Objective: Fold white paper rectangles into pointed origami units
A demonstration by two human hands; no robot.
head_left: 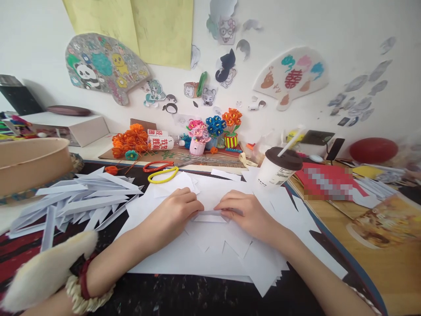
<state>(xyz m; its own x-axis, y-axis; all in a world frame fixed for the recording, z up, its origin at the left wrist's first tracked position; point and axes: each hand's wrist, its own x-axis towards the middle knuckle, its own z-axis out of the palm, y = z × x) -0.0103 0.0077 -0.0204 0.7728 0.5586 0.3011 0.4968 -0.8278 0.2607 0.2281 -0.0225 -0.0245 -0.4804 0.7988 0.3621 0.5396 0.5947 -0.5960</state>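
White wall (289, 26) dotted with paper cutouts (208, 96), cluttered desk (394, 267) below. Far left, big beige tub (33, 160) crowding messy heap of folded strips (72, 204). Then orange flowers (130, 139), yellow loop (163, 170) on loose white sheets (148, 261). Left hand (180, 208): fingers curled nearly closed, pinching left end of small folded paper (210, 218) lying over sheets, between hands. Right hand (245, 213): thumb and index nipped on its right end. Lidded cup (272, 174) kinda hogging space just beyond. Red packet (324, 171) farther right.
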